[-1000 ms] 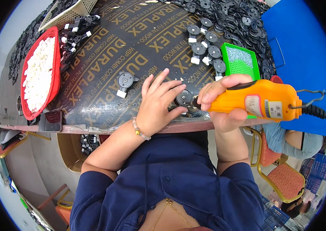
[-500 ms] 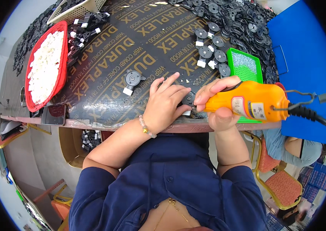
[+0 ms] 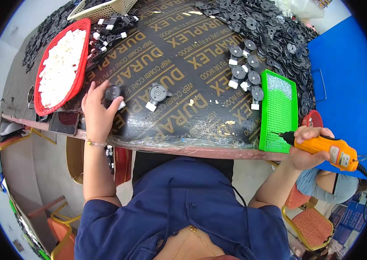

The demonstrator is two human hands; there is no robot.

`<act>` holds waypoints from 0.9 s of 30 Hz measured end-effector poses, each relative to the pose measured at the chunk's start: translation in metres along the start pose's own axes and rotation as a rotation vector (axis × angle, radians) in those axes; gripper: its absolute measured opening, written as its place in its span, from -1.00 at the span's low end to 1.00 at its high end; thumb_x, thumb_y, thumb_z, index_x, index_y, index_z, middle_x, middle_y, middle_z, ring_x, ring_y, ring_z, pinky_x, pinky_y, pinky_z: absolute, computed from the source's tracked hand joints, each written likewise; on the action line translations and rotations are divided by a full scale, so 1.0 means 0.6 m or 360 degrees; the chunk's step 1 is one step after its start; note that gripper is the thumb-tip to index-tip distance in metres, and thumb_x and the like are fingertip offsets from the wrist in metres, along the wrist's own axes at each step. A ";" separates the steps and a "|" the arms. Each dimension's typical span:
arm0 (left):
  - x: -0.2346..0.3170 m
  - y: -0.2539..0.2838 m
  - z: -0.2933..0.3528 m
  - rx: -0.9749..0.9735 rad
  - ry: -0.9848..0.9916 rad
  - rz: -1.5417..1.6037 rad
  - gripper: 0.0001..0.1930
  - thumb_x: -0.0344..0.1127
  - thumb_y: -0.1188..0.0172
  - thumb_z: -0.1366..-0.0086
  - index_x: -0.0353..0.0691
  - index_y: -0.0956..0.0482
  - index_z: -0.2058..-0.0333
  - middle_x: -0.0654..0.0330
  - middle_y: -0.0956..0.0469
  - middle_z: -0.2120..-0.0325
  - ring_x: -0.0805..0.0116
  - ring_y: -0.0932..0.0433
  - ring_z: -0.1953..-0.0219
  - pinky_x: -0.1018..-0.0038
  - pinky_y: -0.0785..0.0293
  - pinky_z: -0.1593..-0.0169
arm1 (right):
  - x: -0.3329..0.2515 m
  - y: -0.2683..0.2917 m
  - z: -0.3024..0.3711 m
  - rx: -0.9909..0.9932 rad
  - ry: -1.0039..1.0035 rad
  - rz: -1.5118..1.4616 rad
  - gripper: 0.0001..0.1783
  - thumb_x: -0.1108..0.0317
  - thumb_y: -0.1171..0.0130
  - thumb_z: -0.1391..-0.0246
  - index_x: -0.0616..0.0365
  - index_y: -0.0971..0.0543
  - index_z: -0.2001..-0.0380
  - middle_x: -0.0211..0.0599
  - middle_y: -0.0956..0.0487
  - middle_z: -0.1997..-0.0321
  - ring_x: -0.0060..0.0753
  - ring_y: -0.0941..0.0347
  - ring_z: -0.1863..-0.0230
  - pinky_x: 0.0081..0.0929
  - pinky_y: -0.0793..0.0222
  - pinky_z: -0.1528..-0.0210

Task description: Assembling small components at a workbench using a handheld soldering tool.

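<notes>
My left hand (image 3: 98, 108) is at the left of the table, thumb and fingers spread around a black round plastic part with a white tab (image 3: 113, 92). That part is slightly blurred, and the thumb overlaps its lower edge. To its right lies a similar black part with a white tab (image 3: 158, 92), flat on the table. My right hand (image 3: 309, 151) is wrapped around an orange corded electric screwdriver (image 3: 329, 149). Its dark tip points left over the near end of a green perforated tray (image 3: 274, 115), whose far end holds small silvery screws (image 3: 280, 86).
A red basket (image 3: 82, 71) full of white pieces stands at the left, beside black parts with white tabs (image 3: 112, 32). Several assembled parts (image 3: 238, 71) lie left of the green tray, before a large black heap (image 3: 266, 30). A blue panel (image 3: 344, 86) stands right; a person sits below it.
My left hand has swung left, bringing the black part away from the screwdriver. My right hand has moved right and nearer with the screwdriver, now over the green tray.
</notes>
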State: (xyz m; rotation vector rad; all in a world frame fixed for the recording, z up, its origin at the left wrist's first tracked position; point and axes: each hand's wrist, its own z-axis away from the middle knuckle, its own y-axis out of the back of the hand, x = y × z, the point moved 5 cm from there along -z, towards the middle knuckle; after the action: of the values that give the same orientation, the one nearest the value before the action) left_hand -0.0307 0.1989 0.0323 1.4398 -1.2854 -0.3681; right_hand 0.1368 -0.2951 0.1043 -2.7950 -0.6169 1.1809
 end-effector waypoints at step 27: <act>0.343 -0.139 0.054 -0.0335 -0.1014 0.0347 -0.44 -0.24 -0.49 -0.04 -0.19 -0.60 -0.06 0.16 -0.59 -0.01 0.13 -0.48 -0.22 0.14 -0.26 -0.29 | 0.014 0.084 0.032 0.0398 -0.0155 0.0572 -0.34 -0.20 -0.29 -0.20 0.21 -0.43 0.04 -0.18 -0.58 0.49 -0.42 -0.47 0.57 -0.49 -0.46 0.48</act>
State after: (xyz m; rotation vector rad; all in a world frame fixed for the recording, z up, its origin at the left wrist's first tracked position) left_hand 0.0587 -0.0070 0.0360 1.0176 -1.8280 -0.8310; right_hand 0.1459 -0.3405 0.0753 -2.7128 0.0385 1.3467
